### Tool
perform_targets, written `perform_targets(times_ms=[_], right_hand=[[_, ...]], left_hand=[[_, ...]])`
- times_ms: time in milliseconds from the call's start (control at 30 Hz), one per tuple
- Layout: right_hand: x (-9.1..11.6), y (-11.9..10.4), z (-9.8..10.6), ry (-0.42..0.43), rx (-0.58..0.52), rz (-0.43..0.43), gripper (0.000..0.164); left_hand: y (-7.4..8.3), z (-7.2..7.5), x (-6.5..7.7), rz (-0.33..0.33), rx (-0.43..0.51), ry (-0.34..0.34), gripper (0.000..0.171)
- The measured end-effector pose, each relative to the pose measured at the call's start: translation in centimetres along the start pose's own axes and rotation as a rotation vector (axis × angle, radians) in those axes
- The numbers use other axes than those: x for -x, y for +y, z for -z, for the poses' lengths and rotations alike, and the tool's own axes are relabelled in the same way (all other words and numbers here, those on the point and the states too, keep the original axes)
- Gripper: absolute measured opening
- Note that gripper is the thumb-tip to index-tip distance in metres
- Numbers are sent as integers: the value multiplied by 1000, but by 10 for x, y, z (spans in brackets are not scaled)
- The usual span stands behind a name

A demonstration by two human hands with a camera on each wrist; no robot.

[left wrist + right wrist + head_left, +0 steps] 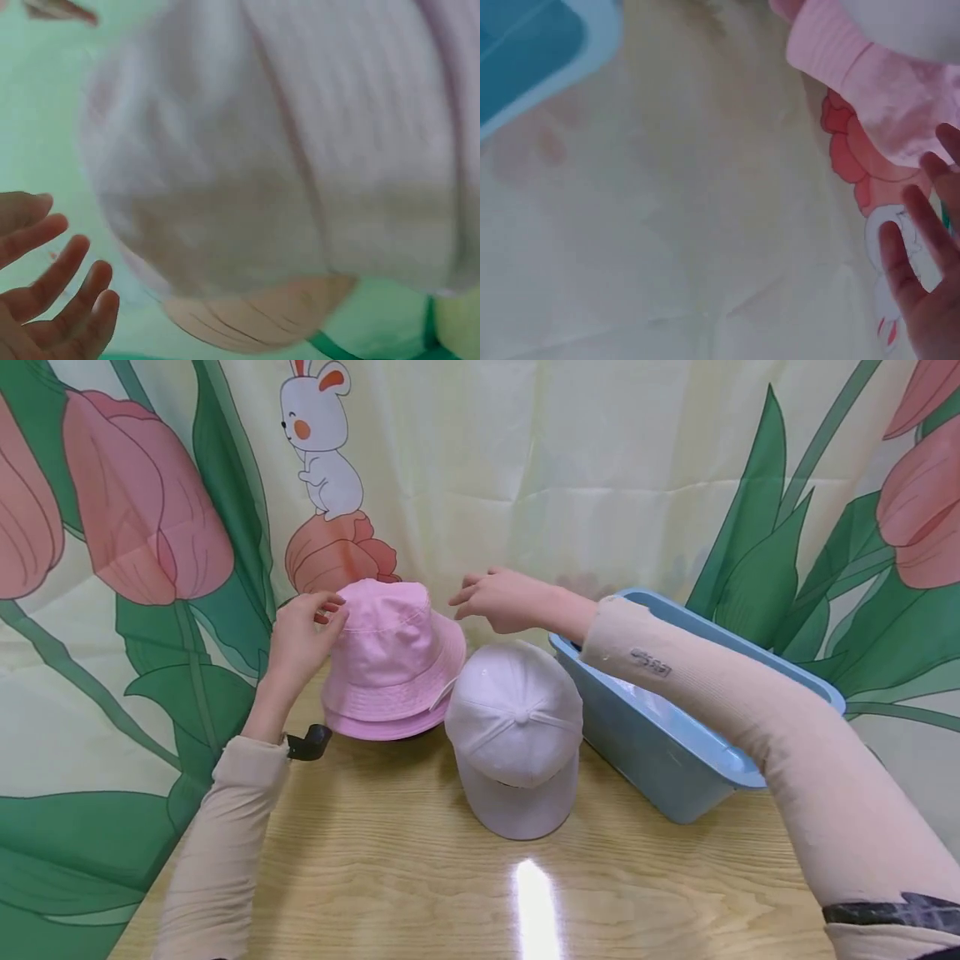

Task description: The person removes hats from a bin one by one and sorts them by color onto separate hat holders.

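Note:
A pink bucket hat (390, 652) stands crown up at the back of the table, its brim showing two layered edges. Just in front and to its right sits a white baseball cap (517, 727), visor toward me, overlapping the hat's brim edge. My left hand (300, 631) is beside the upper left of the bucket hat's crown; in the left wrist view its fingers (64, 281) are spread and loosely bent, apart from the hat. To the right of the crown, above the cap, hovers my right hand (510, 602), loosely bent and holding nothing.
A light blue plastic bin (660, 760) stands right of the cap, partly beneath my right forearm. Behind everything hangs a curtain (465, 468) printed with tulips and a rabbit. The wooden table (390, 860) stretches toward me, with a bright reflection in front of the cap.

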State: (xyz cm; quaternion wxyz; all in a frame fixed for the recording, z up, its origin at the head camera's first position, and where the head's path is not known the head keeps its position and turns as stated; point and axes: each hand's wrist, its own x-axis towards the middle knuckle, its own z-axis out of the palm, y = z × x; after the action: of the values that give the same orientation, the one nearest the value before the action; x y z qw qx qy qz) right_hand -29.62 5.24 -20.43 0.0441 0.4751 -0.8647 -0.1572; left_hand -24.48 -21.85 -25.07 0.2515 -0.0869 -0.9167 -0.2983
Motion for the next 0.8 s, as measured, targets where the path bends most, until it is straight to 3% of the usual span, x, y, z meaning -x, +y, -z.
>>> perform_targets(times_ms=[200,433,600,800], right_hand=[[86,13,-20,26,-199,-103,35],[188,29,-49,22,-305,-285,31],[245,43,-74,-9,-365,-442,33],[300,61,-107,-95,-380,-652,46]], left_hand=[[40,-3,2,-159,30,-107,20],[92,-15,1,-341,82,-319,17],[138,-23,2,-436,60,-475,19],[192,-29,3,-574,-6,-551,17]])
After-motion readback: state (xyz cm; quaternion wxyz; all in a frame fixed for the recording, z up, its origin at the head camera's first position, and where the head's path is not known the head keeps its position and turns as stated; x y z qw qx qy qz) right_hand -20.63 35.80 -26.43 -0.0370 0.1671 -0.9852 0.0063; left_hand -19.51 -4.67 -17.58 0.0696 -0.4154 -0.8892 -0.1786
